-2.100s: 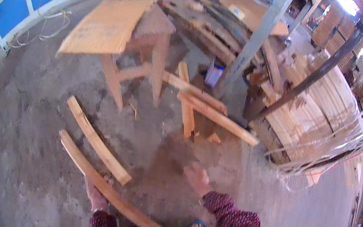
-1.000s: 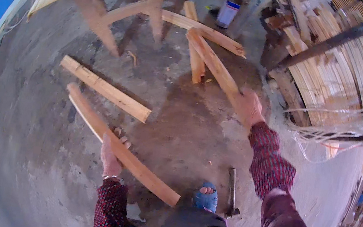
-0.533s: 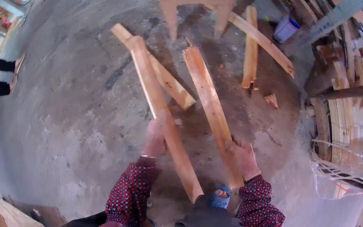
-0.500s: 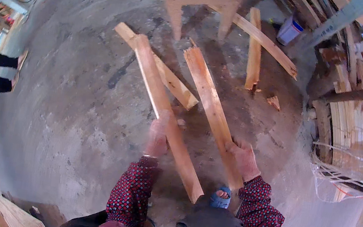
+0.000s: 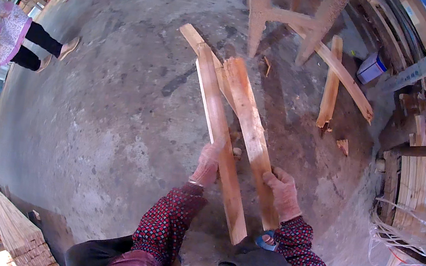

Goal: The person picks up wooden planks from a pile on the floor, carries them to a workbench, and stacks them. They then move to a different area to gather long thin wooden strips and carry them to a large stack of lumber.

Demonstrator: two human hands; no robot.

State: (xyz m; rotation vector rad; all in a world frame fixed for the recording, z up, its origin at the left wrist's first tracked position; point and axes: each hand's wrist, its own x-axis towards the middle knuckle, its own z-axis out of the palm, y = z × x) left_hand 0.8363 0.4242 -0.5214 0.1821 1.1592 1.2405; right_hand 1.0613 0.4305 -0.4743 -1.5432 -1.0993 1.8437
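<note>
My left hand [image 5: 207, 163], in a pinkish glove, grips the left edge of a long wooden board [image 5: 226, 173] about midway along it. Another board [image 5: 250, 122], with a rough, broken far end, is held near its closer end by my gloved right hand [image 5: 282, 192]. Both boards slant away from me side by side, their far ends close together. Beneath them a third board [image 5: 188, 31] lies on the floor, its near part hidden. A blue-shod foot [image 5: 266, 241] shows just below the right board.
Ahead stands a wooden trestle [image 5: 283, 16]. To its right, two boards [image 5: 330, 90] lie crossed near a white-and-blue bucket [image 5: 371, 68] and a wood scrap [image 5: 343, 146]. Stacked timber [image 5: 425, 189] and loose straps [image 5: 400, 241] line the right side. At far left stands a person [image 5: 31, 40].
The right board's far end has swung toward the left board, narrowing the gap and covering the floor board's near end. The surroundings have shifted rightward in view. Both hands keep their grip.
</note>
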